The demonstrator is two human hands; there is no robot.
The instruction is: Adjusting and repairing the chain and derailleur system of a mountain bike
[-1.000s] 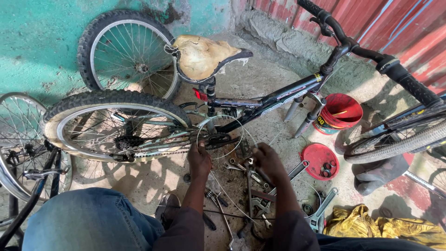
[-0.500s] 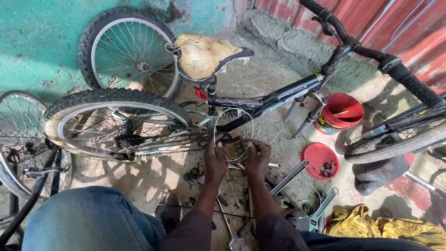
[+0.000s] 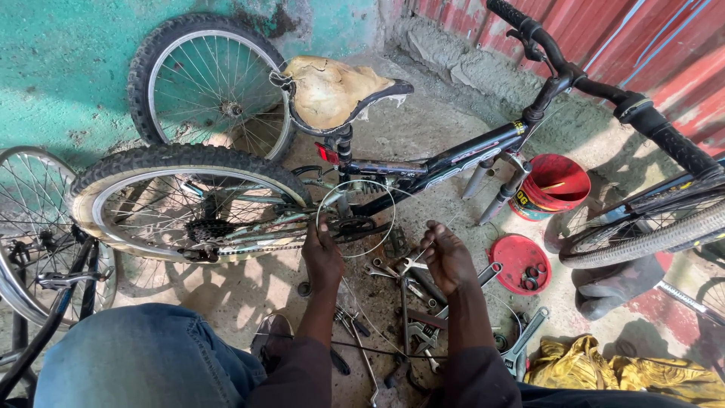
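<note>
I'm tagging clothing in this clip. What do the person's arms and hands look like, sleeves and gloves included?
Both hands are bare: no gloves, rings or watch show on the left hand or the right hand. The forearms are uncovered. Dark brownish sleeves are pushed up near the elbows. Blue jeans cover the knee.

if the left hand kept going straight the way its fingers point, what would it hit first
The left hand points up and away, toward the bike. It probably meets the looped cable it already touches, then the chain and crank just past its fingertips. Depth is hard to judge from this one view.
</note>
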